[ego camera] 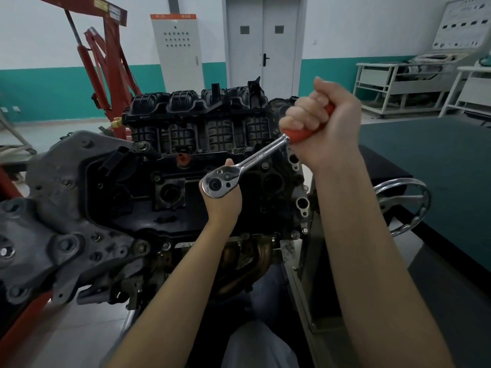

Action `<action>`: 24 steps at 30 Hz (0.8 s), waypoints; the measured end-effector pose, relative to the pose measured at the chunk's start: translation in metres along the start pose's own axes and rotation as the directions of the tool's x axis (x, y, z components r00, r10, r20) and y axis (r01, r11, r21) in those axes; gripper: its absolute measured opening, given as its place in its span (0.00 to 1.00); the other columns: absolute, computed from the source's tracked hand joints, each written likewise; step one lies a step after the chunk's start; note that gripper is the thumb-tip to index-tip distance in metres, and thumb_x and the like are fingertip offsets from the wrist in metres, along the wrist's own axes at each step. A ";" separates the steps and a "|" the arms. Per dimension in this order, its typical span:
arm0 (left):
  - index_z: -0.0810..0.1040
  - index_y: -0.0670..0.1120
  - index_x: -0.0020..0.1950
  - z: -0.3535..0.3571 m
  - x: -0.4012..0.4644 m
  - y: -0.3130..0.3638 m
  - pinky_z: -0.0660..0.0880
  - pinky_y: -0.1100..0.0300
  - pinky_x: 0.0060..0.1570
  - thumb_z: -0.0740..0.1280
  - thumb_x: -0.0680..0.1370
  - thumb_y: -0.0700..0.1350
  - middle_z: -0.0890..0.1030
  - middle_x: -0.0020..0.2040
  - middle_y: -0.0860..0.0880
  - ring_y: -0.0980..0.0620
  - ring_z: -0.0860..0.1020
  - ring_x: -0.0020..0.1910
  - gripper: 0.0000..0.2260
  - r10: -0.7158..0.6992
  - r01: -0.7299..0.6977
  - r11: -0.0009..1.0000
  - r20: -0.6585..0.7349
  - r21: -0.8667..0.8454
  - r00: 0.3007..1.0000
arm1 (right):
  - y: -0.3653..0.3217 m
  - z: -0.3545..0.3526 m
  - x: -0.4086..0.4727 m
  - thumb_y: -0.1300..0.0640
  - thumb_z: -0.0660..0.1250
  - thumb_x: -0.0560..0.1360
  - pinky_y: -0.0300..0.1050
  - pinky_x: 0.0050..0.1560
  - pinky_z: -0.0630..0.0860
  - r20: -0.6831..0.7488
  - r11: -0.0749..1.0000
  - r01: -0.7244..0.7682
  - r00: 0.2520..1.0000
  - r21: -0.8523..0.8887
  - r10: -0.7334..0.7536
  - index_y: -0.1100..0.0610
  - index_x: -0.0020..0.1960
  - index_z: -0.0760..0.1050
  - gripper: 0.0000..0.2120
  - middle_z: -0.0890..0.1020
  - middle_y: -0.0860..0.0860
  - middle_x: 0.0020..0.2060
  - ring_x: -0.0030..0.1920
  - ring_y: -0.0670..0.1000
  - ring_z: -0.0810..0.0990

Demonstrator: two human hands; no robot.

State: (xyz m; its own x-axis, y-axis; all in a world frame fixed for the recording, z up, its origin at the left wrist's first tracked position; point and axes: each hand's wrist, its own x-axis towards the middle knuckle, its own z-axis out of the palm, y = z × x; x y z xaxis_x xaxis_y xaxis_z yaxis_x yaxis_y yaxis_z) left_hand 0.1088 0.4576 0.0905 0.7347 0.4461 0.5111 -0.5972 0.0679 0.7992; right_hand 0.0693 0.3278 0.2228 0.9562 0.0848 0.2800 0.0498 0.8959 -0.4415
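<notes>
Left hand [221, 201] cups the ratchet [247, 166] head over the valve cover [138, 197] middle (socket hidden under it), long axis runs up-right from there to the red grip [300, 135], right hand [324, 128] fisted round it past the cover's right edge, so the swing is right-hand driven.

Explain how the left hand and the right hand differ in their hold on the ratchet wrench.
The right hand makes a fist round the red handle; the left hand sits under the chrome head, fingers mostly hidden. The right hand is higher, the left hand lower. Both touch the same ratchet wrench.
</notes>
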 end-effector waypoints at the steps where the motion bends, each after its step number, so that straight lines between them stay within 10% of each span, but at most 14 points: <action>1: 0.76 0.72 0.28 0.000 0.000 0.003 0.68 0.83 0.38 0.62 0.79 0.34 0.74 0.27 0.74 0.78 0.73 0.33 0.34 -0.004 0.004 1.000 -0.010 0.006 1.000 | 0.003 -0.001 -0.004 0.60 0.57 0.78 0.34 0.22 0.62 -0.011 0.999 0.021 1.000 0.024 -0.021 0.55 0.25 0.62 0.22 0.62 0.47 0.18 0.19 0.45 0.59; 9: 0.60 0.48 0.30 0.000 -0.005 0.006 0.66 0.72 0.30 0.69 0.76 0.38 0.64 0.22 0.60 0.61 0.64 0.23 0.21 0.093 -0.083 0.990 -0.091 0.112 0.991 | 0.054 -0.048 -0.093 0.56 0.58 0.73 0.38 0.26 0.68 -0.225 0.885 0.379 0.919 0.269 -0.324 0.53 0.25 0.62 0.17 0.61 0.46 0.20 0.21 0.46 0.62; 24: 0.78 0.64 0.27 -0.005 -0.001 0.002 0.68 0.80 0.33 0.65 0.79 0.40 0.75 0.26 0.69 0.72 0.74 0.29 0.25 -0.025 0.024 0.998 0.007 0.050 1.000 | 0.009 -0.004 -0.013 0.61 0.57 0.77 0.34 0.22 0.61 -0.039 0.997 0.061 0.998 0.056 -0.058 0.54 0.27 0.61 0.19 0.61 0.46 0.18 0.19 0.45 0.58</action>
State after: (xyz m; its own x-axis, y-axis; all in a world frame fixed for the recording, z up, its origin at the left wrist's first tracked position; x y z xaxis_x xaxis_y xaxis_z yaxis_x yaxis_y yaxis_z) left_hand 0.1056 0.4614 0.0900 0.7515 0.4381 0.4934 -0.5624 0.0344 0.8261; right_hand 0.0584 0.3327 0.2113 0.9621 0.0154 0.2723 0.0915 0.9222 -0.3756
